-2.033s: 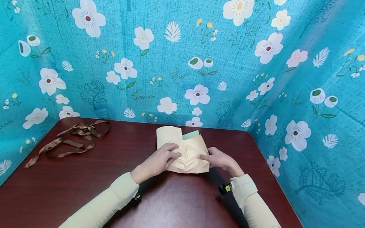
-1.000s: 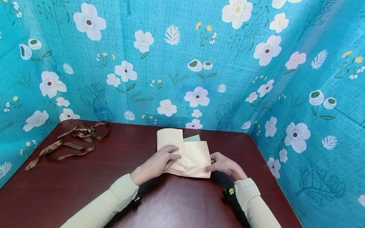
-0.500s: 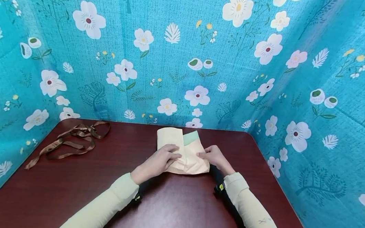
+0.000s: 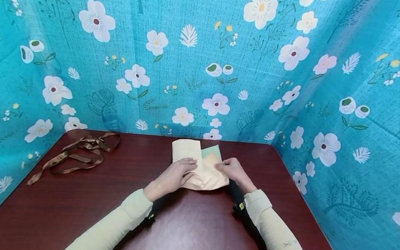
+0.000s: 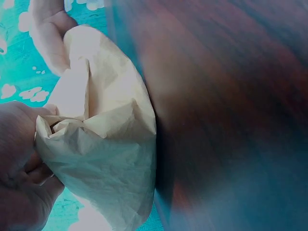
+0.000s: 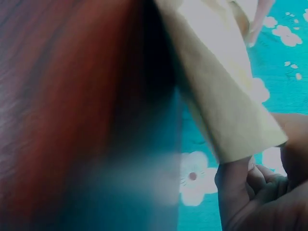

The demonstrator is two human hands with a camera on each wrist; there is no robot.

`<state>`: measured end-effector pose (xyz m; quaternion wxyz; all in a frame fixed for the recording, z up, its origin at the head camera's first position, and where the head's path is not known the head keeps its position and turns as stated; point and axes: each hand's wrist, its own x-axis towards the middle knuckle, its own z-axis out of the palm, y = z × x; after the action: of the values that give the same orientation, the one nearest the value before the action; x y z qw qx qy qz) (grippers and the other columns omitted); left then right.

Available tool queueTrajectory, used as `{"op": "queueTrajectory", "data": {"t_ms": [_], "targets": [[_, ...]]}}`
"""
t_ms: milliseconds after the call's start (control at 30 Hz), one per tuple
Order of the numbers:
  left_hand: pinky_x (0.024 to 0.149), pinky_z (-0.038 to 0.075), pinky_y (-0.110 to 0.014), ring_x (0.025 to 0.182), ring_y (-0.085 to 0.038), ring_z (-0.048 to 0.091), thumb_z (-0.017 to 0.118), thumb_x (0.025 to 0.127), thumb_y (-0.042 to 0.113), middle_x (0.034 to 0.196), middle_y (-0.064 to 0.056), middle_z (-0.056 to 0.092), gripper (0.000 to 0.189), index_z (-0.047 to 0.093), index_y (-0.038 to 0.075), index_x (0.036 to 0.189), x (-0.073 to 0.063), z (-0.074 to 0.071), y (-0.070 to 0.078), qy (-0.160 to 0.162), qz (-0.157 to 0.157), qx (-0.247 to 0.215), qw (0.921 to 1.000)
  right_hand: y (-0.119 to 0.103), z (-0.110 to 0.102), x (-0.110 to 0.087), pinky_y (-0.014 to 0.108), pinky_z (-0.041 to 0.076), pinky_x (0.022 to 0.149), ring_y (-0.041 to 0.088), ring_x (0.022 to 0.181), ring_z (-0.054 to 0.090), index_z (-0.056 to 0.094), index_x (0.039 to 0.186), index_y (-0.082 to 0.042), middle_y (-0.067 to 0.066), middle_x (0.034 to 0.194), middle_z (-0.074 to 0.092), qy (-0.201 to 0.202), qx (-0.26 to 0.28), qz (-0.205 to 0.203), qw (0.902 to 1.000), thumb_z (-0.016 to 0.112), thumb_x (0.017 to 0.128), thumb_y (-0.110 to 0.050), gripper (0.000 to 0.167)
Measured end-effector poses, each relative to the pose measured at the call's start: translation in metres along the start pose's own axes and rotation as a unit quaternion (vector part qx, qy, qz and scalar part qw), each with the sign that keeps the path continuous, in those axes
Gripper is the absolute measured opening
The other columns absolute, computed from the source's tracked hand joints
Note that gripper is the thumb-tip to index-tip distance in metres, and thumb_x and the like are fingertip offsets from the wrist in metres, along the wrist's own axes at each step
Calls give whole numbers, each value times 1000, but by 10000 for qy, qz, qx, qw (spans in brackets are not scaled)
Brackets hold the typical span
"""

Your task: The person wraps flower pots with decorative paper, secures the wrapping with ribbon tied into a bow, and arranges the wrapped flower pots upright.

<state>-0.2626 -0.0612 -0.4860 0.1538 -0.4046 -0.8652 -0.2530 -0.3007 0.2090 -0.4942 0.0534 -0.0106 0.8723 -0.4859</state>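
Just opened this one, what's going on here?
A person is handling tan paper above a dark red table. Their left hand rests on its near side, while the right hand pinches its right part. The paper is creased low down, and a pale green patch shows at its upper right. A brown ribbon lies loosely looped toward the table's far left corner.

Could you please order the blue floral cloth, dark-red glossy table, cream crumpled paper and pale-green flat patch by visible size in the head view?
Blue cloth
Red table
Cream paper
Green patch
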Motion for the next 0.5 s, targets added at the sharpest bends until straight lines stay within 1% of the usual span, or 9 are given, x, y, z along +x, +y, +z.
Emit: {"op": "queueTrajectory", "data": {"t_ms": [67,167,233,333,433,500], "targets": [[111,44,-43,131,-34,58,69,97,8,131,-19,67,29,71,-3,123,1,0,0,19,-3,-58,10000,-7,-2,0,26,34,47,10,46,38,70,69,-1,-5,50,43,-41,105,-8,9999,72,93,-20,30],[112,43,-45,132,-37,56,70,96,9,129,-17,69,27,73,-1,121,1,1,-1,103,50,-28,9999,-18,-3,-1,25,39,49,9,47,43,77,81,2,-4,52,50,-122,260,-1,9996,69,94,-17,24],[110,44,-45,130,-37,55,71,95,10,129,-16,69,26,75,2,119,1,1,-1,191,76,53,9998,-24,-2,0,25,39,48,8,46,44,77,82,3,-5,52,50,-150,323,-22,9994,67,95,-15,24],[105,47,-45,124,-35,55,72,95,12,129,-13,69,25,76,4,118,0,1,-1,281,58,125,9995,-33,0,0,24,34,45,6,43,39,72,71,2,-7,49,44,-172,325,-127,9992,65,95,-14,29],[101,50,-41,122,-32,55,71,96,14,132,-10,68,26,76,6,121,0,1,-1,225,-72,124,9996,-42,4,-1,24,28,42,7,41,32,64,60,-4,-9,46,35,-168,303,-192,9992,64,95,-13,36],[101,50,-40,123,-30,55,71,97,15,134,-8,67,28,75,8,123,-1,0,-1,138,-169,124,9997,-49,6,-2,25,27,41,8,39,29,58,56,-7,-9,45,32,-207,290,-227,9991,62,96,-14,41]]}}
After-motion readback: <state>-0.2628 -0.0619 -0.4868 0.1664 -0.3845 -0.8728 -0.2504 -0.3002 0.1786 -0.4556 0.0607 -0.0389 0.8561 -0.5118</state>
